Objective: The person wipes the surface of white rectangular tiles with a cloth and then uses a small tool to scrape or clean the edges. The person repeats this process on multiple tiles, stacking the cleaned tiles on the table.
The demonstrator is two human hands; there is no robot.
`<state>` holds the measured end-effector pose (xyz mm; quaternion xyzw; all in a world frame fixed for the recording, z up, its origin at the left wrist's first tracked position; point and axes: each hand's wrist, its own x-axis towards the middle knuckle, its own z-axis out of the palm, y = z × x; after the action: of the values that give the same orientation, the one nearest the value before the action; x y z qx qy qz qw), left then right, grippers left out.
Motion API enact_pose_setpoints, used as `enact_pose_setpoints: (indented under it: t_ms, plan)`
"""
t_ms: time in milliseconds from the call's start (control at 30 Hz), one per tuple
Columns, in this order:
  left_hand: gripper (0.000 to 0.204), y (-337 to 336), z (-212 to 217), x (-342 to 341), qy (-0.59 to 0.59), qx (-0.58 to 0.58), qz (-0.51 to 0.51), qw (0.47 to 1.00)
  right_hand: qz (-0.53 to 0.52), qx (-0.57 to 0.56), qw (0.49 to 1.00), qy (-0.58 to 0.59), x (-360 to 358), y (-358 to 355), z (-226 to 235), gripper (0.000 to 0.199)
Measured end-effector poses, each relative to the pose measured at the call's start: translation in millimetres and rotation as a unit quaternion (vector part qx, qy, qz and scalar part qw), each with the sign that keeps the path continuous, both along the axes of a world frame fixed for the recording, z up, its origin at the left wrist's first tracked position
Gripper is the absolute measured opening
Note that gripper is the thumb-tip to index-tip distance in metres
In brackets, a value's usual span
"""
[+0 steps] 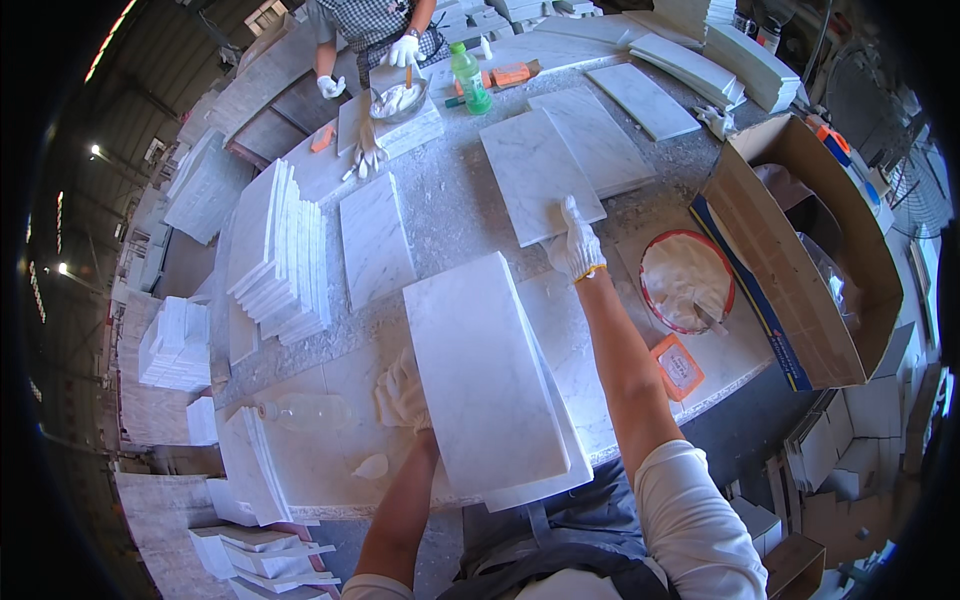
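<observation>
My right hand (578,243), in a white knit glove, grips the near edge of a white marble slab (535,165), thumb on top. That slab overlaps other grey-veined slabs (605,135) behind it. Just in front of me, a large white slab (485,370) lies at a slant over another slab (578,455), whose right edge sticks out. Beside the top slab's left edge is my gloved left hand (400,392). The slab partly covers that hand, so its fingers' hold is unclear.
To the right are a red-rimmed bowl of white paste (688,280), an orange box (678,367) and an open carton (800,300). Stacked slabs (280,260) and a clear bottle (308,411) stand left. Across the table, a gloved co-worker (380,30) stands near a green bottle (469,80).
</observation>
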<state>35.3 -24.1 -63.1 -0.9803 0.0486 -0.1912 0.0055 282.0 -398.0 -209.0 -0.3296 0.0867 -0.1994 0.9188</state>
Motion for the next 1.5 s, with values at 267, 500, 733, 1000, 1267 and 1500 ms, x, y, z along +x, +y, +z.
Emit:
enact_pose_setpoints:
  t_ms: [267,500,733,1000,1267,1500]
  plan:
    - [0.028,-3,1,0,0.003,-0.002,-0.004,1.000,-0.003,-0.015,1.000,-0.024,-12,4,32,0.036]
    - [0.027,-6,1,2,0.009,-0.006,-0.003,1.000,-0.012,-0.084,0.995,-0.047,10,-31,53,0.027]
    - [0.027,-9,2,4,0.008,-0.007,-0.003,1.000,-0.034,-0.120,0.992,0.016,35,-87,114,0.029]
    - [0.026,-17,2,10,0.011,-0.012,-0.004,1.000,-0.086,0.028,0.971,0.221,45,-147,137,0.057]
    - [0.025,-18,4,4,0.013,-0.015,0.000,1.000,-0.124,-0.324,0.931,0.112,52,-160,64,0.082]
    - [0.024,-18,5,4,0.005,-0.012,0.001,1.000,-0.099,0.062,0.969,0.219,20,-127,148,0.063]
